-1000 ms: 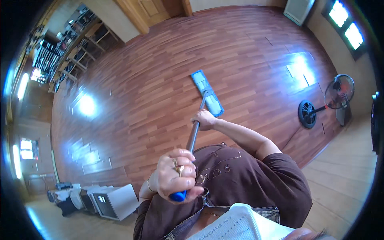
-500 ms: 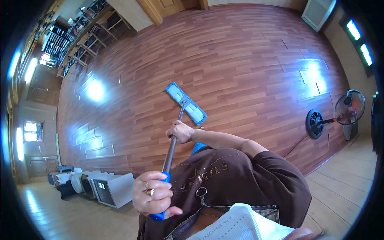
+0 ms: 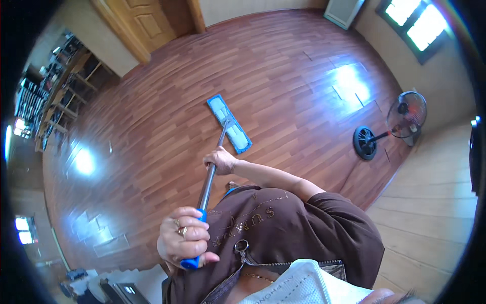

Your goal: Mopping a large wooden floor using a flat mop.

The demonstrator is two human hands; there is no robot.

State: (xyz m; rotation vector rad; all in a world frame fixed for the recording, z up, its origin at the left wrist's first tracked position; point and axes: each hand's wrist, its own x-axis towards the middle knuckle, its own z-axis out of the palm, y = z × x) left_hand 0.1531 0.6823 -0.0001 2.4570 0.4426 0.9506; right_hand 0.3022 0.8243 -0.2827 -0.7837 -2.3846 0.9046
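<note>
A flat mop with a long metal pole (image 3: 206, 190) slants down and away from my body to the floor. Near the blue grip (image 3: 191, 263) at its top end, my left hand (image 3: 183, 235) is closed round the handle, with rings on the fingers. Lower down the pole, my right hand (image 3: 221, 160) wraps round the metal, its arm reaching across from the right. The rectangular mop head (image 3: 229, 123), pale on top with a blue fringed pad, lies flat on the wood-look floor (image 3: 283, 121).
On the right stands a floor fan (image 3: 365, 143) with a round black base, a cord trailing from it. A wooden door (image 3: 144, 23) is at the far left, beside a long cluttered desk (image 3: 71, 83). White and dark items (image 3: 126, 283) sit at lower left. My foot (image 3: 231, 186) shows beyond my shirt.
The view has swung to the right, so the room's contents sit differently in it. Both hands keep their hold on the mop, whose head stays just ahead of me on the floor.
</note>
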